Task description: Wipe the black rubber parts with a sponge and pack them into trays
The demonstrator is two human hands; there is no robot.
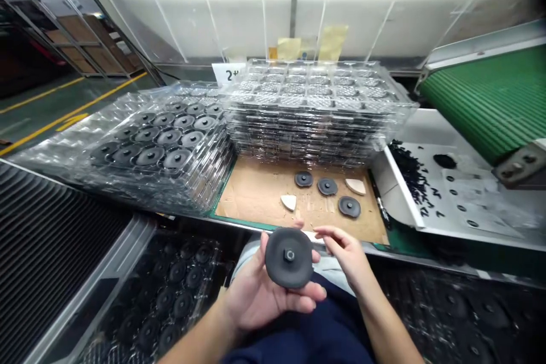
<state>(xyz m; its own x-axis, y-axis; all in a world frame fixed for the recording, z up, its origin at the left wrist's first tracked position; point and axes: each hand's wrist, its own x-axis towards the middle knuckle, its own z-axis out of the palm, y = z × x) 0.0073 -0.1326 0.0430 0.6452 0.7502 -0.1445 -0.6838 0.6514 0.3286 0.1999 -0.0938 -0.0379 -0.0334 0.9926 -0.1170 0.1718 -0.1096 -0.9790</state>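
My left hand (273,296) holds a black round disc (277,267) with a short hollow stub at its centre, stub side up. The fingers reach round its edge from below. Just to the right, my right hand (343,247) has its fingers stretched loosely towards the disc's rim, with nothing visible in them. On the cardboard sheet (251,193) beyond lie three similar dark discs, the nearest being a disc (349,206) at the right. Two pale wedge-shaped pieces lie among them, a left wedge (289,202) and a right wedge (355,186).
A tall stack of clear plastic trays (315,102) stands behind the cardboard. Left of it, another tray stack (166,142) holds several dark discs. At right are a white bin (409,199) with small black parts and a green conveyor belt (490,96). Filled trays (170,290) sit below the bench.
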